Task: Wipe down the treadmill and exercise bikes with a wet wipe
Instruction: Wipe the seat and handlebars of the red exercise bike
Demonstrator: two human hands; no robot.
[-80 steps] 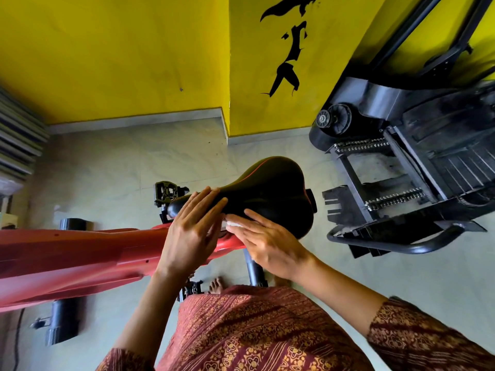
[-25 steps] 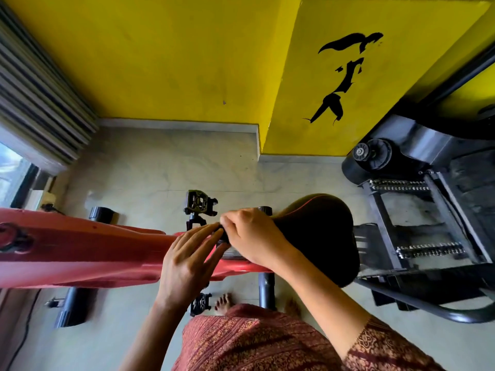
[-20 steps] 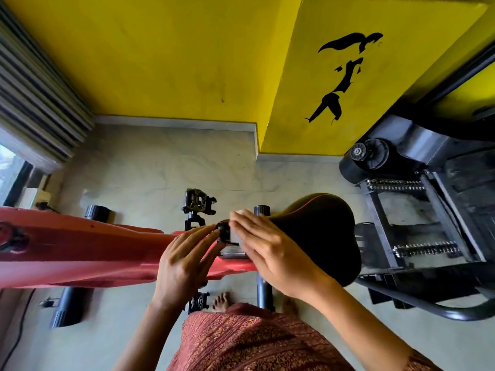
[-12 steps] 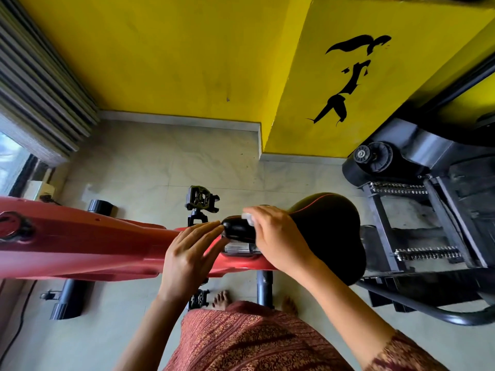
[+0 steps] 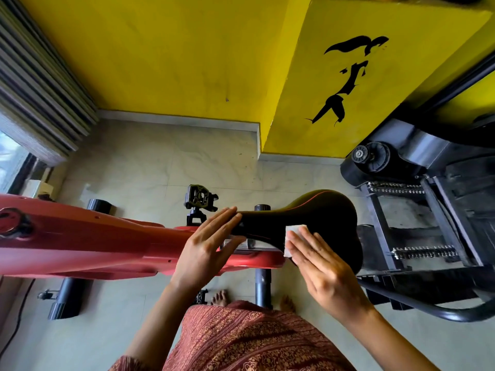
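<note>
The right grip (image 5: 326,271), a bare hand, lies flat with its fingers straight and close together, pressing a folded white wet wipe (image 5: 292,235) against the near side of a black bike saddle (image 5: 316,212). The wipe sits under the fingertips, and its far corner shows beyond them. The left grip (image 5: 206,250), also a bare hand, has its fingers straight and side by side, holding nothing, with the fingertips touching the narrow nose of the saddle.

The saddle belongs to an exercise bike with a red frame (image 5: 93,242) that stretches away to the left. A black pedal (image 5: 201,200) shows just beyond the left grip. A dark seat post (image 5: 262,285) drops from the frame to the floor, and a black stabiliser bar (image 5: 67,301) lies under the frame at the left.

Below the hands are a brown patterned garment (image 5: 254,341) and bare toes (image 5: 221,297). The floor (image 5: 160,170) is pale, marble-look tile. Just right of the saddle stands a black exercise machine (image 5: 428,162) with chains and a roller. The walls (image 5: 174,49) are bright yellow, one bearing a black painted figure (image 5: 342,84). Grey window blinds (image 5: 34,89) hang at the far left.
</note>
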